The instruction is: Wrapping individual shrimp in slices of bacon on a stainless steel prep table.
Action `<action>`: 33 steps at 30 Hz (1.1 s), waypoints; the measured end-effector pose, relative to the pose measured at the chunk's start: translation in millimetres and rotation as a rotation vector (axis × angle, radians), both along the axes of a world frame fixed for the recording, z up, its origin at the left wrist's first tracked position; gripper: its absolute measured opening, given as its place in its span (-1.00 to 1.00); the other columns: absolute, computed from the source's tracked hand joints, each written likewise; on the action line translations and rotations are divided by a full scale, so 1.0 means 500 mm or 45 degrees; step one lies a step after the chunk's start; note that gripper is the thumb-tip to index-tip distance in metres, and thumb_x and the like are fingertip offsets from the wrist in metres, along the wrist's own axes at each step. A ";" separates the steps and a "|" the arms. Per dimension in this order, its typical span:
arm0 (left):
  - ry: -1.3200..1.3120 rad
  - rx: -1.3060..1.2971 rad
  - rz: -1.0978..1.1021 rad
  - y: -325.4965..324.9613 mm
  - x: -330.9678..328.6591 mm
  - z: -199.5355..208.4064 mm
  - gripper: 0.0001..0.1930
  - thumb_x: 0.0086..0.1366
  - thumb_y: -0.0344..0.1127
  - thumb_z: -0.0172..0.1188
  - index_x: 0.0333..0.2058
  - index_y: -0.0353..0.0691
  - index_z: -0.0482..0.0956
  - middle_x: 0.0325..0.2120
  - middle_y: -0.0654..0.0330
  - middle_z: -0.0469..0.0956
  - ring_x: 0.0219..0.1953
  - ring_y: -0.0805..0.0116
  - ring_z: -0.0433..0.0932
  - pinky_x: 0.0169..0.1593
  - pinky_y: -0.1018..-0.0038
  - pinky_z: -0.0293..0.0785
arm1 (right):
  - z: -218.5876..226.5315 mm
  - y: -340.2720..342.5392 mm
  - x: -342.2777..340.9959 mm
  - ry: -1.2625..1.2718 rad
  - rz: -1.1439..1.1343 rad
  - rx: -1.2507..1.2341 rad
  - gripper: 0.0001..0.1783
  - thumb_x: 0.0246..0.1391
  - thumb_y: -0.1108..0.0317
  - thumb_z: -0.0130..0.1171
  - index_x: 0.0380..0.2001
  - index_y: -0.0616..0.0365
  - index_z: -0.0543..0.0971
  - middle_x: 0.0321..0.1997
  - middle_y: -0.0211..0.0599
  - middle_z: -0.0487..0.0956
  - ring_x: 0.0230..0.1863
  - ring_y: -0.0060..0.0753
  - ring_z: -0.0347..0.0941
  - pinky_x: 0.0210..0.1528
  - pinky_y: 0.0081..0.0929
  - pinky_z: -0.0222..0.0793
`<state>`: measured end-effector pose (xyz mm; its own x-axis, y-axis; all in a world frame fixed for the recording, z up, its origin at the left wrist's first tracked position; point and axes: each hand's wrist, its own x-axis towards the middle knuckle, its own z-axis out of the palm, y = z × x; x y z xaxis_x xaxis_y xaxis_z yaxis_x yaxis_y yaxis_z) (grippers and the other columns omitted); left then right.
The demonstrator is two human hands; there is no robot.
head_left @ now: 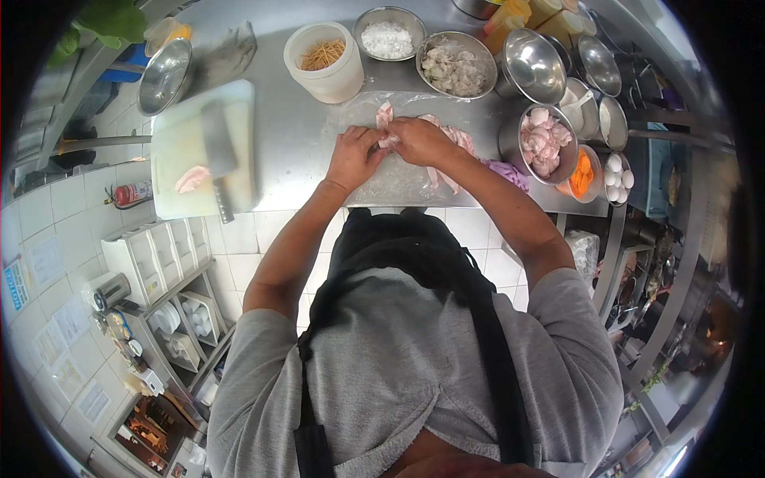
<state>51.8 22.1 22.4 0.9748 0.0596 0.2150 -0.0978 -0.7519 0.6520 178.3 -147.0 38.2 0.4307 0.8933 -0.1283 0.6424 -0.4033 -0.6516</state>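
On the near left, a pink slice (pixel 192 179) lies on the white cutting board (pixel 177 135), with a cleaver (pixel 218 137) to its right, its handle toward the near edge. On the near right, a purple bundle (pixel 507 174) lies close to several loose pink slices (pixel 457 142) on the steel table (pixel 279 159).

Between them, the left hand (pixel 355 158) is curled, its thumb and fingers drawn together on a strip of pink meat (pixel 384 116). The right hand (pixel 422 143) comes in from the other side, fingers bent onto the same strip; how tightly it grips I cannot tell. The strip's far end sticks up past the fingers.

The step in hand looks like folding or gathering this strip between the fingertips. The next move likely calls for one hand to keep the fold pinched so the other can come free.

Farther off, a white tub (pixel 330 86) of thin wooden sticks stands left of a steel bowl of pale chopped mixture (pixel 454 65), both apparently within reach.
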 end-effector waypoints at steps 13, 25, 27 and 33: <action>0.056 -0.037 -0.089 0.028 0.016 0.002 -0.73 0.10 -0.40 0.37 -0.17 -0.15 0.70 -0.37 0.12 0.61 -0.19 0.05 0.54 -0.04 0.21 0.49 | -0.007 -0.024 -0.030 -0.041 -0.185 0.149 -0.66 0.13 0.28 0.27 -0.03 0.11 0.59 -0.12 0.05 0.65 -0.03 0.13 0.58 0.01 -0.01 0.48; 0.039 -0.058 0.039 0.019 0.032 -0.012 -0.65 0.07 -0.36 0.43 -0.11 -0.14 0.69 0.03 0.03 0.49 0.07 -0.02 0.50 0.13 0.18 0.47 | 0.041 -0.013 0.009 -0.295 -0.145 0.182 -0.60 -0.02 0.29 0.38 -0.08 0.10 0.60 -0.13 -0.05 0.60 -0.01 0.09 0.54 0.02 -0.03 0.47; 0.031 -0.079 0.024 0.026 0.041 -0.013 -0.66 0.06 -0.35 0.43 -0.12 -0.15 0.72 0.02 0.04 0.50 0.06 0.00 0.51 0.12 0.17 0.47 | 0.033 -0.007 0.007 -0.310 -0.100 0.220 -0.58 -0.04 0.30 0.39 -0.06 0.09 0.59 -0.12 -0.08 0.57 0.02 0.08 0.51 0.04 -0.04 0.46; 0.039 -0.041 -0.089 0.046 0.067 -0.015 -0.60 0.06 -0.37 0.41 -0.06 -0.19 0.68 0.04 -0.03 0.48 0.08 -0.02 0.50 0.14 0.16 0.48 | -0.012 0.011 0.020 -0.268 -0.143 0.196 -0.63 -0.02 0.32 0.36 -0.09 0.10 0.61 -0.15 -0.09 0.57 -0.01 0.07 0.52 0.03 -0.05 0.47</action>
